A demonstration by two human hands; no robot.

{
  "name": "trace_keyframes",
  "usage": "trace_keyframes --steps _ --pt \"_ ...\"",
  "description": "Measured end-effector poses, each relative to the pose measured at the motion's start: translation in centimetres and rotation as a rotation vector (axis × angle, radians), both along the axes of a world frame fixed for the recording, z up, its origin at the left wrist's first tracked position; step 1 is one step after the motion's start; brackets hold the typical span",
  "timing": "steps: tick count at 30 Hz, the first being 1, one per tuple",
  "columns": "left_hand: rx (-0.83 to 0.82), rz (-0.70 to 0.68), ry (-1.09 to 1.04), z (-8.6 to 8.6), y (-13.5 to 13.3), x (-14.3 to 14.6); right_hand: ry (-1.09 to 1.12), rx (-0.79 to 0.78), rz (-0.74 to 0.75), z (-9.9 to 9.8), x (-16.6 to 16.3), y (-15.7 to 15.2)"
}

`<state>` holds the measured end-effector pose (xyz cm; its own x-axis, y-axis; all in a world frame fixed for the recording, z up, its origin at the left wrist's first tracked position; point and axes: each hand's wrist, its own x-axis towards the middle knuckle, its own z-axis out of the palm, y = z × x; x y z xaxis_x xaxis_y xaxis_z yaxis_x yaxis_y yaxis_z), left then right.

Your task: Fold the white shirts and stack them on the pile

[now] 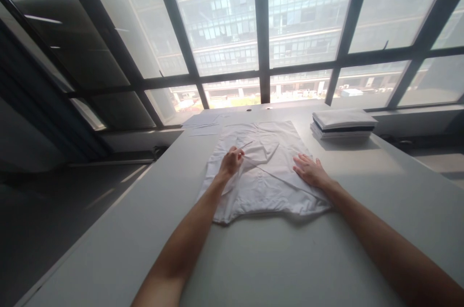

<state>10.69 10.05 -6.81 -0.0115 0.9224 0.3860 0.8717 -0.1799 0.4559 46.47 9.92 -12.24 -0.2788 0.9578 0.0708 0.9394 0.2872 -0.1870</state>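
A white garment (264,191), apparently a shirt, lies spread on the table in front of me, with creases and loose folds across its middle. Its near edge is curved and slightly rumpled. On its left half, my left hand (232,161) is closed, pinching a raised bit of the cloth between thumb and fingers. My right hand (310,170) rests flat on the right side of the garment, fingers spread and holding nothing. The underside of the cloth is hidden.
The white table (253,258) extends to large windows (228,21). A stack of folded cloth (343,123), mostly white with a dark layer, stands at the back right. Sheets of paper (203,123) lie at the back left. A dark curtain (39,89) hangs on the left.
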Motion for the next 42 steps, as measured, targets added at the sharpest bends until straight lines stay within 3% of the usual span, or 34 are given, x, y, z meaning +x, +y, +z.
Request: trace_keyframes --steps 4,8,11,15,18,21,25,29,33,36,39,42 --pt "0.112 0.391 -0.179 2.4 0.6 -3.8 0.003 -0.005 -0.008 0.0 -0.1 -0.1" --pt "0.168 0.603 -0.268 2.7 0.8 -6.0 0.011 0.001 -0.009 0.1 -0.2 -0.1" --pt "0.13 0.597 -0.291 0.9 0.6 -5.8 0.01 -0.009 -0.009 0.3 -0.2 -0.3" --pt "0.073 0.459 -0.232 -1.8 0.0 -4.8 0.006 -0.005 -0.005 0.6 -0.3 -0.5" --pt "0.088 0.438 -0.207 -1.9 -0.1 -5.8 -0.001 0.004 -0.007 0.6 -0.3 -0.6" --pt "0.12 0.447 -0.195 -0.3 -0.4 -9.3 -0.002 0.007 -0.004 0.5 -0.3 -0.6" --pt "0.15 0.56 -0.141 2.3 -2.5 -17.1 0.016 0.011 -0.004 0.4 -0.3 -0.6" --pt "0.136 0.841 -0.138 4.4 -6.6 -24.5 0.041 0.01 -0.01 0.3 -0.3 -0.5" --pt "0.204 1.059 -0.113 4.9 -9.4 -27.1 0.05 0.023 -0.002 -0.3 -0.1 -0.2" --pt "0.26 0.889 -0.025 3.9 -9.4 -24.6 0.042 0.043 0.003 -0.4 0.0 -0.2" --pt "0.323 0.469 0.139 1.9 -8.5 -18.5 0.018 0.173 0.003 0.1 -0.2 -0.7" --pt "0.169 0.103 0.227 -0.2 -7.8 -10.8 0.037 0.317 0.015 1.2 -0.9 -1.4"
